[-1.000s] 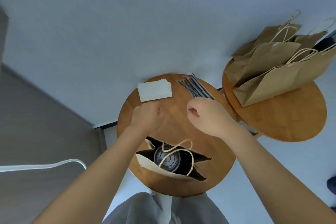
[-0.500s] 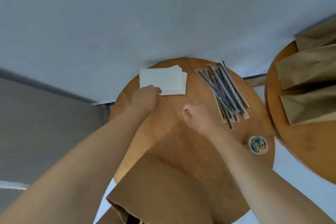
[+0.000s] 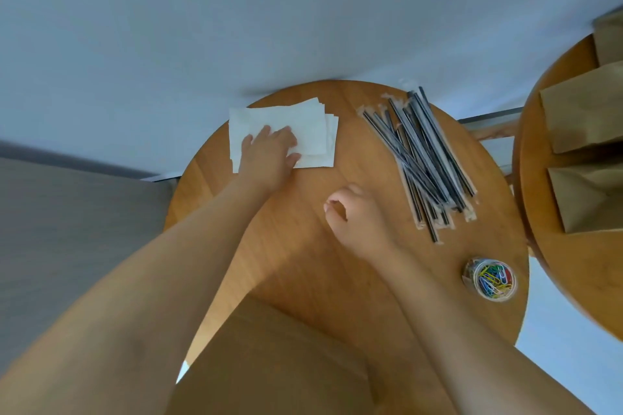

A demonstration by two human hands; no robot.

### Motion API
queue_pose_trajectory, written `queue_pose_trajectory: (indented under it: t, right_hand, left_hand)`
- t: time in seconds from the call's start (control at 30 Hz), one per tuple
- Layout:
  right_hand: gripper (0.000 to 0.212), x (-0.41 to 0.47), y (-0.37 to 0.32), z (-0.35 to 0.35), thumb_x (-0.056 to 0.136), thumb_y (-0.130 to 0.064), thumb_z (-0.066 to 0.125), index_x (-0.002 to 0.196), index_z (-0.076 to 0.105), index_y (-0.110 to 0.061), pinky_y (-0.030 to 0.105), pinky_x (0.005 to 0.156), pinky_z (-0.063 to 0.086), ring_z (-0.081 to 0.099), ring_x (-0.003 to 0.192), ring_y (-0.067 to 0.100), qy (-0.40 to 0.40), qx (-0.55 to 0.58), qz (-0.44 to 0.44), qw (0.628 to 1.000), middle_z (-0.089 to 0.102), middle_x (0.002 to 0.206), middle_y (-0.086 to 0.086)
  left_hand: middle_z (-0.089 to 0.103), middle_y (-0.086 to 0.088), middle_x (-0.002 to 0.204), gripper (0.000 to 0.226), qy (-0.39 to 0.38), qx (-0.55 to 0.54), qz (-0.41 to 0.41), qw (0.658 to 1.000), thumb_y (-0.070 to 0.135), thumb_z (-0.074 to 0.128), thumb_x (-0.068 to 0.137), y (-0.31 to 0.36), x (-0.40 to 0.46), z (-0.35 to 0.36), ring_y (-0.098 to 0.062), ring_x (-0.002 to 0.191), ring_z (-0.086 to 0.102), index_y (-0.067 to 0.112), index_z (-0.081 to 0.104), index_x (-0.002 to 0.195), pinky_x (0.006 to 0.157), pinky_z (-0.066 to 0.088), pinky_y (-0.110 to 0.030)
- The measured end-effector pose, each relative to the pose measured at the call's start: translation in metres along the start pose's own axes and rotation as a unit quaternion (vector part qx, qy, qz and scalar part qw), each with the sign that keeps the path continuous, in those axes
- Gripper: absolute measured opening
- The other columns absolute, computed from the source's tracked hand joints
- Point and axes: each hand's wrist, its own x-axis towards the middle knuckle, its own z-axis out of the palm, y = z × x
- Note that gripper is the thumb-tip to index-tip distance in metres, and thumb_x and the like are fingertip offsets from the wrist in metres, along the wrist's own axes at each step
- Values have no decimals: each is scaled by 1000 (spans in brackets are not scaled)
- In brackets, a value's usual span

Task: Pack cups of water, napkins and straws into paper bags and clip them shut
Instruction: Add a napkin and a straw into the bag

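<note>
Napkins (image 3: 286, 131) lie stacked at the round table's (image 3: 303, 246) far left edge, the left hand (image 3: 268, 153) resting flat on them with fingers straight. The right hand (image 3: 354, 216) hovers mid-table, fingers loosely curled, holding nothing. Wrapped straws (image 3: 424, 162) lie toward the far right edge, a jar of paper clips (image 3: 490, 279) at the right edge, a paper bag (image 3: 286, 364) at the near edge.

1. The left hand (image 3: 268, 153) was stretched far out, palm down, with its fingers straight.
2. The right hand (image 3: 354, 212) hung nearer, fingers loosely curled, holding nothing.
</note>
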Motion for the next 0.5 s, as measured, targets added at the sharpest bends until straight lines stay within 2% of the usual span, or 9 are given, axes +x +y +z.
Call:
queue_pose_trajectory:
  t: [0.2, 0.37, 0.5]
  right_hand:
    - [20, 6, -8, -4, 93, -16, 50, 96, 62, -1, 33, 80, 44, 51, 94, 19, 14, -1, -23, 1000, 56, 102, 7]
    - [18, 10, -12, -1, 92, -15, 50, 97, 62, -2, 31, 76, 44, 51, 91, 19, 12, -12, -33, 999, 56, 104, 6]
    - [18, 10, -11, 1, 92, -15, 50, 98, 62, -3, 32, 76, 45, 51, 91, 19, 10, -14, -30, 999, 56, 104, 6]
  left_hand:
    - [59, -5, 127, 21, 22, -34, -10, 999, 20, 51, 96, 1, -4, -8, -22, 118, 52, 14, 63, 111, 108, 25, -38]
    - [44, -2, 144, 36, -18, 24, 4, 1000, 31, 56, 93, 1, -6, -8, -21, 135, 35, 17, 53, 127, 114, 17, -45]
    - [45, -2, 143, 28, -10, 36, 6, 999, 24, 48, 97, 2, -5, -7, -21, 135, 35, 15, 56, 123, 114, 13, -47]
